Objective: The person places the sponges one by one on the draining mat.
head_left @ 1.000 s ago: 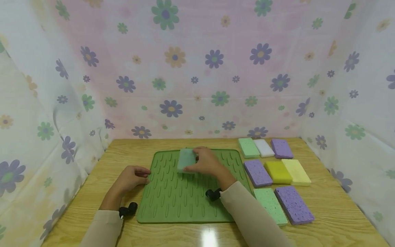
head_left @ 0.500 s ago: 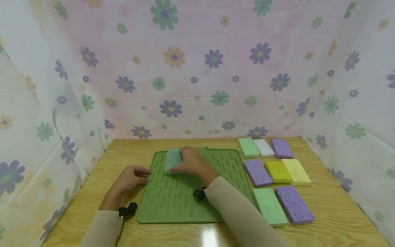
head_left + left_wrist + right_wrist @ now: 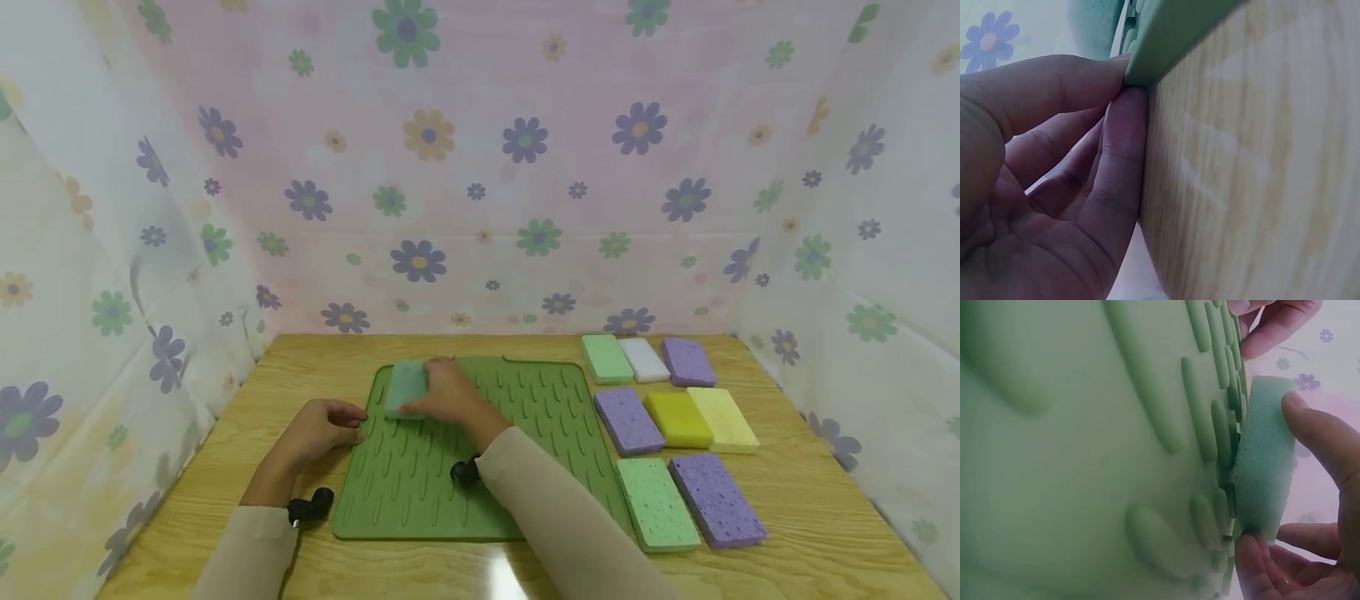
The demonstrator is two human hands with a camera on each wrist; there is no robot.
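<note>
A teal sponge (image 3: pixel 406 387) sits on the upper left part of the green ridged silicone mat (image 3: pixel 465 500). My right hand (image 3: pixel 450 400) grips this sponge from its right side. In the right wrist view, the thumb and fingers are on opposite edges of the sponge (image 3: pixel 1265 456), which lies against the ridges. My left hand (image 3: pixel 318 433) is at the mat's left edge. The left wrist view has its thumb and a finger pinching the edge of the mat (image 3: pixel 1160 37), with that finger lying along the wooden table (image 3: pixel 1241 162).
To the right of the mat lie several sponges: purple ones (image 3: pixel 717 500), light green ones (image 3: pixel 657 505), a yellow one (image 3: pixel 678 419), a pale yellow one (image 3: pixel 722 419) and a white one (image 3: pixel 644 359). Flowered cloth (image 3: pixel 480 208) encloses the table at the back and sides.
My right hand has slid the teal sponge leftward across the mat, from near its middle toward its upper left corner. The left hand has stayed at the mat's edge.
</note>
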